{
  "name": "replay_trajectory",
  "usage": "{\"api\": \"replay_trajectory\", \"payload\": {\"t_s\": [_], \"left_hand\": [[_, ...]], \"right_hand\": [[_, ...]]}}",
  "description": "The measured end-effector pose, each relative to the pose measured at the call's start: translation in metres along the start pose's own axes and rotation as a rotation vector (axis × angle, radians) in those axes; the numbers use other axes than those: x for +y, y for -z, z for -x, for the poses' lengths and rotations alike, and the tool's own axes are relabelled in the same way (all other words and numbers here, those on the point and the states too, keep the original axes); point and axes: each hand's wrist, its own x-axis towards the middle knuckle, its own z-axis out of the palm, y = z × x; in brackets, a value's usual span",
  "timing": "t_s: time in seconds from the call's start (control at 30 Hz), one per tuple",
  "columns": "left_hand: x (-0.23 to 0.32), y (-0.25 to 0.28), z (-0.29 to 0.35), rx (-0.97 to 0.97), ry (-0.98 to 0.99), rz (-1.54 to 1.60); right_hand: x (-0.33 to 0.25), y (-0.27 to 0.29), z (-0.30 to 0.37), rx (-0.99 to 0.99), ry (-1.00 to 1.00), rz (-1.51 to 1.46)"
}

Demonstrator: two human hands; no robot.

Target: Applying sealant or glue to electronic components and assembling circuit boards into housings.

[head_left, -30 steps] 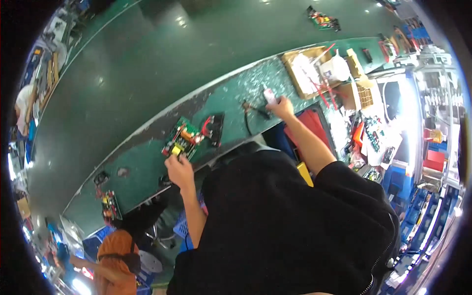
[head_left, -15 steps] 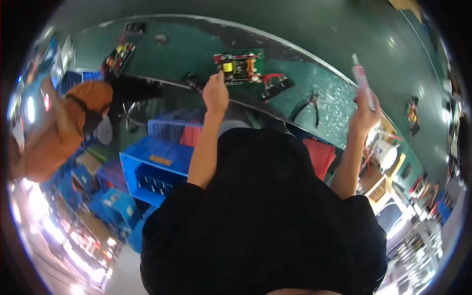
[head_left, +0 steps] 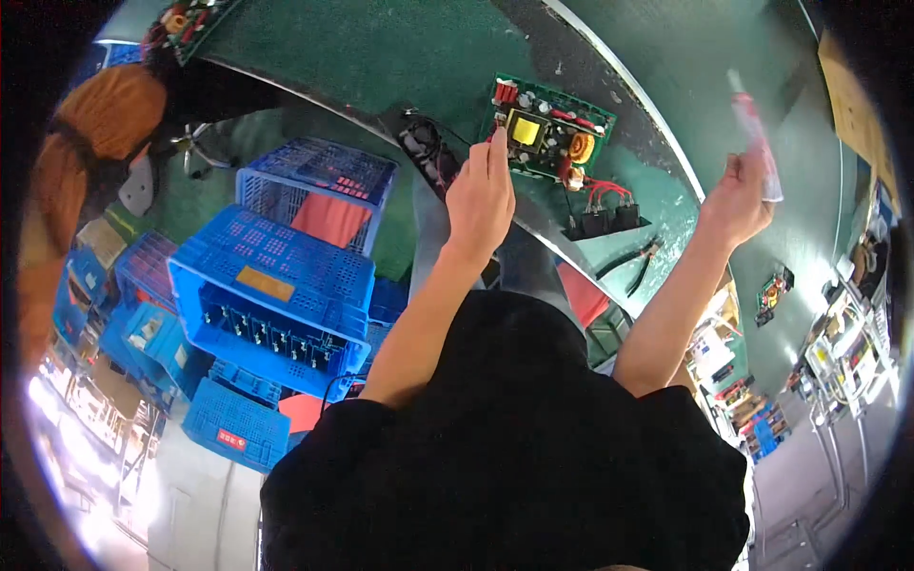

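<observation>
A green circuit board (head_left: 550, 150) with a yellow transformer and a copper coil is on the green bench. My left hand (head_left: 481, 205) pinches its near left edge with closed fingers. My right hand (head_left: 738, 202), off to the right, is wrapped round a slim white-and-red tube (head_left: 752, 128) with its nozzle pointing up and away; the tube is slightly blurred. Red wires run from the board to black block-shaped parts (head_left: 609, 221) at its near right. Pliers with dark handles (head_left: 632, 265) lie by the bench's front edge, between the board and my right forearm.
Left of my left hand, a dark object with a cord (head_left: 426, 150) sits at the bench edge. Blue plastic crates (head_left: 276, 252) are stacked below on the left. Another person in orange (head_left: 105, 119) is at far left. Another circuit board (head_left: 774, 293) lies on the right.
The view has turned, so the bench slants more and the crates show larger. My left hand stays at the circuit board's edge; my right hand still holds the tube up.
</observation>
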Motion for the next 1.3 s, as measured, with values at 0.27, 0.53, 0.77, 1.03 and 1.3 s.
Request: {"api": "replay_trajectory", "payload": {"t_s": [0.27, 0.53, 0.77, 1.03, 1.3], "left_hand": [[-0.008, 0.007, -0.006, -0.105, 0.045, -0.064], [-0.017, -0.006, 0.003, -0.011, -0.085, -0.214], [-0.022, -0.014, 0.006, 0.07, -0.092, -0.252], [-0.027, -0.017, 0.008, 0.126, -0.116, -0.236], [-0.024, -0.018, 0.008, 0.112, -0.084, -0.217]], "right_hand": [[0.02, -0.032, 0.025, -0.357, -0.646, -0.685], [0.024, -0.095, 0.053, -0.626, -0.934, -0.565], [0.031, -0.122, 0.071, -0.797, -0.658, -0.405], [0.025, -0.131, 0.08, -1.06, -0.057, 0.462], [0.031, -0.135, 0.086, -1.053, 0.042, 0.543]]}}
